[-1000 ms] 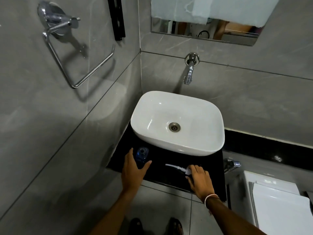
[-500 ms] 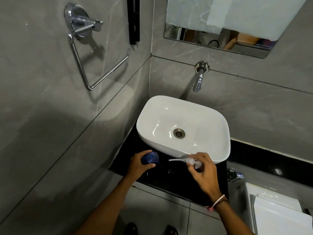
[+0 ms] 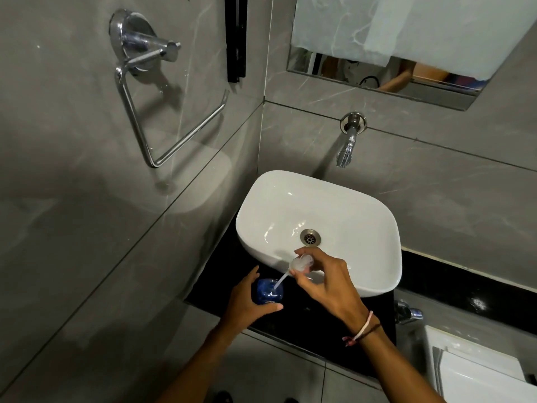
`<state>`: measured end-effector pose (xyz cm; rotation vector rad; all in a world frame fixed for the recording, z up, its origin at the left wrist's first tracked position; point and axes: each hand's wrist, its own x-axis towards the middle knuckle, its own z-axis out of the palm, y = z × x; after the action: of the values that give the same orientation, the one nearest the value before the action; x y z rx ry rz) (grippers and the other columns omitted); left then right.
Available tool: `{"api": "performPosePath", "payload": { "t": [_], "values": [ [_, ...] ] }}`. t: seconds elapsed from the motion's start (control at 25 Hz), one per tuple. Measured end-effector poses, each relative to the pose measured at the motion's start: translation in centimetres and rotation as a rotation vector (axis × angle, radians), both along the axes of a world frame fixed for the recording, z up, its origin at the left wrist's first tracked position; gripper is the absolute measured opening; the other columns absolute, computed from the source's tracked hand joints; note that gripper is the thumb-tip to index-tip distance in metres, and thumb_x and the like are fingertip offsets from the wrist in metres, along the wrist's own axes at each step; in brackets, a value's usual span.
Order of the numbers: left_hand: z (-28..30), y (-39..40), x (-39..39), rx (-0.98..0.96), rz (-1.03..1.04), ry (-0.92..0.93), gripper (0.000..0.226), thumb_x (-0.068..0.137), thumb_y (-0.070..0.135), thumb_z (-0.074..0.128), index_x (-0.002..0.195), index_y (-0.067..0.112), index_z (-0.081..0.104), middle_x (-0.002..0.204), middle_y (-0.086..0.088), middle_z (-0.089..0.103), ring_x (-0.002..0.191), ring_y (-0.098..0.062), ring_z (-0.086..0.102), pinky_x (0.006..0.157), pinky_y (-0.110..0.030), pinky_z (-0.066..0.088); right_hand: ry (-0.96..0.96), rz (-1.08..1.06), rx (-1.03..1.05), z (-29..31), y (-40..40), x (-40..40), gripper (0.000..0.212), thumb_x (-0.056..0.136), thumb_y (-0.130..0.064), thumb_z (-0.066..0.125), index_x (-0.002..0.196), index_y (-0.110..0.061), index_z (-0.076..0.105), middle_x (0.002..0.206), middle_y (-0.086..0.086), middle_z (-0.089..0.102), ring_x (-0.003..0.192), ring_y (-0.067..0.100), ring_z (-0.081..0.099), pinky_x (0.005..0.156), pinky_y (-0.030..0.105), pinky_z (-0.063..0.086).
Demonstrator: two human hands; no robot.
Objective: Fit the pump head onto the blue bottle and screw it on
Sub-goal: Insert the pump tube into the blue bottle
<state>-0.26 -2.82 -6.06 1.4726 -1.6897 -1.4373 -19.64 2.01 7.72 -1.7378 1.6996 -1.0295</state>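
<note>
— What is the small translucent blue plastic bottle (image 3: pixel 268 291) doing?

— It is standing upright with its mouth open, sitting over the black counter just in front of the white basin.

— And the clear white plastic pump head (image 3: pixel 302 263)?

— It is tilting above and to the right, its thin dip tube slanting down, the tip reaching into the bottle's mouth.
</note>
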Motion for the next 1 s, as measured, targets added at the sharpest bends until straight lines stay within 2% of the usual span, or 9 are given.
{"api": "performPosePath", "payload": {
  "t": [0.12, 0.2, 0.28, 0.4, 0.52, 0.64, 0.72, 0.88, 1.0],
  "values": [
    [-0.3, 2.2, -1.9, -0.047, 0.192, -0.012, 0.118, 0.052, 0.057, 0.091, 0.148, 0.017, 0.035, 0.143, -0.003, 0.051, 0.129, -0.022, 0.05, 0.101, -0.029, 0.046, 0.007, 0.012, -0.019, -0.2, -0.4, 0.3, 0.027, 0.089, -0.018, 0.077, 0.114, -0.019, 0.067, 0.094, -0.005, 0.075, 0.092, 0.006, 0.071, 0.082, 0.011, 0.052],
    [-0.5, 2.7, -3.3, -0.066, 0.256, -0.025, 0.118, 0.051, 0.066, 0.086, 0.147, 0.018, 0.036, 0.141, -0.005, 0.053, 0.126, -0.022, 0.053, 0.1, -0.036, 0.05, 0.007, 0.017, -0.032, -0.1, -0.5, 0.5, 0.026, 0.089, -0.017, 0.076, 0.114, -0.018, 0.067, 0.095, -0.005, 0.075, 0.093, 0.004, 0.07, 0.082, 0.007, 0.051],
    [-0.5, 2.8, -4.3, -0.096, 0.306, -0.042, 0.11, 0.056, 0.065, 0.084, 0.144, 0.017, 0.039, 0.136, -0.005, 0.057, 0.122, -0.023, 0.056, 0.097, -0.038, 0.053, 0.023, 0.032, -0.021, -0.3, -0.6, 0.5, 0.027, 0.09, -0.019, 0.075, 0.116, -0.02, 0.066, 0.098, -0.008, 0.075, 0.095, 0.002, 0.07, 0.083, 0.008, 0.052],
    [-0.8, 2.2, -4.7, -0.154, 0.318, -0.053, 0.093, 0.063, 0.049, 0.086, 0.139, 0.016, 0.047, 0.124, -0.006, 0.065, 0.112, -0.022, 0.062, 0.088, -0.028, 0.053, 0.116, 0.115, 0.042, -1.5, -1.1, 0.6, 0.026, 0.092, -0.025, 0.073, 0.117, -0.024, 0.065, 0.101, -0.01, 0.075, 0.096, 0.003, 0.07, 0.087, 0.018, 0.056],
    [-1.4, 1.8, -4.4, -0.163, 0.278, -0.04, 0.09, 0.065, 0.04, 0.087, 0.14, 0.014, 0.046, 0.124, -0.006, 0.066, 0.112, -0.019, 0.062, 0.085, -0.012, 0.046, 0.261, 0.197, 0.099, -2.8, -2.1, 0.8, 0.021, 0.091, -0.032, 0.069, 0.111, -0.028, 0.065, 0.101, -0.009, 0.076, 0.094, 0.01, 0.07, 0.084, 0.032, 0.058],
    [-1.6, 2.0, -4.3, -0.189, 0.274, -0.007, 0.09, 0.067, 0.036, 0.087, 0.142, 0.014, 0.044, 0.126, -0.007, 0.065, 0.112, -0.018, 0.062, 0.079, -0.002, 0.043, 0.359, 0.203, 0.158, -3.5, -3.0, 1.4, 0.022, 0.088, -0.031, 0.071, 0.108, -0.023, 0.068, 0.101, -0.001, 0.077, 0.092, 0.019, 0.069, 0.077, 0.033, 0.055],
    [-1.5, 2.3, -4.1, -0.202, 0.265, -0.004, 0.092, 0.068, 0.036, 0.087, 0.145, 0.014, 0.041, 0.128, -0.008, 0.063, 0.116, -0.021, 0.061, 0.086, -0.013, 0.047, 0.384, 0.215, 0.194, -4.2, -3.3, 1.8, 0.027, 0.086, -0.032, 0.074, 0.109, -0.02, 0.069, 0.106, 0.001, 0.075, 0.097, 0.021, 0.068, 0.076, 0.031, 0.051],
    [-1.7, 3.2, -3.2, -0.248, 0.233, -0.066, 0.1, 0.071, 0.058, 0.076, 0.151, 0.019, 0.031, 0.145, -0.004, 0.052, 0.13, -0.021, 0.05, 0.098, -0.029, 0.048, 0.263, 0.252, 0.27, -5.7, -2.9, 0.9, 0.058, 0.083, -0.031, 0.082, 0.135, -0.024, 0.058, 0.127, -0.001, 0.066, 0.117, 0.014, 0.059, 0.1, 0.03, 0.051],
    [-2.1, 3.3, -2.6, -0.413, 0.187, -0.193, 0.099, 0.076, 0.08, 0.049, 0.151, 0.017, 0.032, 0.151, -0.005, 0.045, 0.137, -0.02, 0.042, 0.105, -0.04, 0.047, 0.254, 0.277, 0.213, -6.3, -3.0, 0.5, 0.041, 0.089, -0.02, 0.076, 0.128, -0.021, 0.064, 0.127, -0.002, 0.068, 0.118, 0.012, 0.059, 0.102, 0.028, 0.05]
  ]
}}
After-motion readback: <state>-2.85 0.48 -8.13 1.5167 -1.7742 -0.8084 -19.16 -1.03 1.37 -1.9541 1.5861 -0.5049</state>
